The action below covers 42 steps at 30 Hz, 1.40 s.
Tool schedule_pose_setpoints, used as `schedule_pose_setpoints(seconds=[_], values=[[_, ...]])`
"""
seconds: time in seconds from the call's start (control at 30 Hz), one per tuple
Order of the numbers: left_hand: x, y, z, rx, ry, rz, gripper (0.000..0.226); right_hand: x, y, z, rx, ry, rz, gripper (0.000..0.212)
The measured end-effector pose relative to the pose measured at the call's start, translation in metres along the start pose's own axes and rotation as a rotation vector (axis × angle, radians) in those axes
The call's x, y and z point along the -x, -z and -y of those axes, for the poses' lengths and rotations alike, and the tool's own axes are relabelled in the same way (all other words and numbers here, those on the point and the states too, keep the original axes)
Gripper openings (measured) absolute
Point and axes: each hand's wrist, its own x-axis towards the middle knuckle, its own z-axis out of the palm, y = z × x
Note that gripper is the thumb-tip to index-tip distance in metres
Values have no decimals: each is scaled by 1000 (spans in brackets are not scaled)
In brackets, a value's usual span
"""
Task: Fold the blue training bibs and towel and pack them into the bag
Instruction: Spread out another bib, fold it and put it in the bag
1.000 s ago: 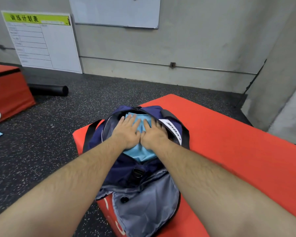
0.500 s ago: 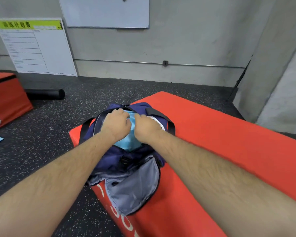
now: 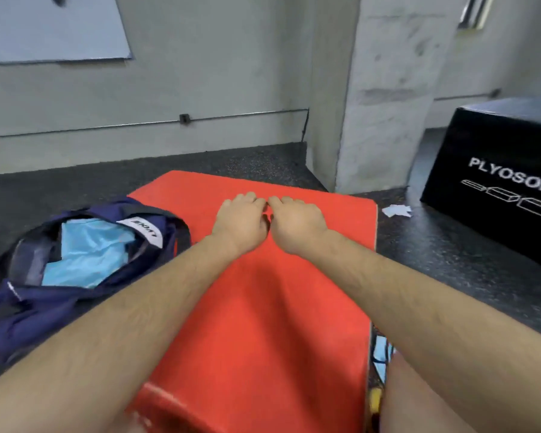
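While both forearms are stretching across the red mat point(image 3: 263, 307), the left grip point(image 3: 239, 217) and right grip point(image 3: 297, 220) are sitting side by side above it, touching each other, fingers loosely curled and pinching nothing. The navy bag point(image 3: 85, 295) is lying unzipped at the mat's left end, apart from both, and light blue cloth point(image 3: 88, 251) is lying inside it.

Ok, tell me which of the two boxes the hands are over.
The red box, next to the bag: the left hand and right hand are both over its top. The black box with white lettering stands apart at right.
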Motion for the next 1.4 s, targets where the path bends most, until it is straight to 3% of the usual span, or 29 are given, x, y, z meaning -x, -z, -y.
schedule_pose_setpoints(seconds=[0.27,0.57,0.9,1.13,1.23,1.3,1.4], values=[[-41,-87,-212,122,-323,119,30,128,-43,-196,120,-277,19,27],[-21,-194,-369,195,-592,318,30,253,-110,-322,68,-469,200,28],[57,-312,-447,226,-779,624,35,375,-214,-356,-170,-673,487,46],[106,-367,-497,211,-933,808,38,442,-292,-355,-361,-1087,765,32],[119,-381,-506,224,-919,836,37,459,-356,-359,-433,-1185,900,54],[127,-389,-504,235,-907,849,36,456,-381,-360,-455,-1202,918,64],[131,-400,-494,253,-859,875,33,441,-386,-352,-461,-1255,870,56]])
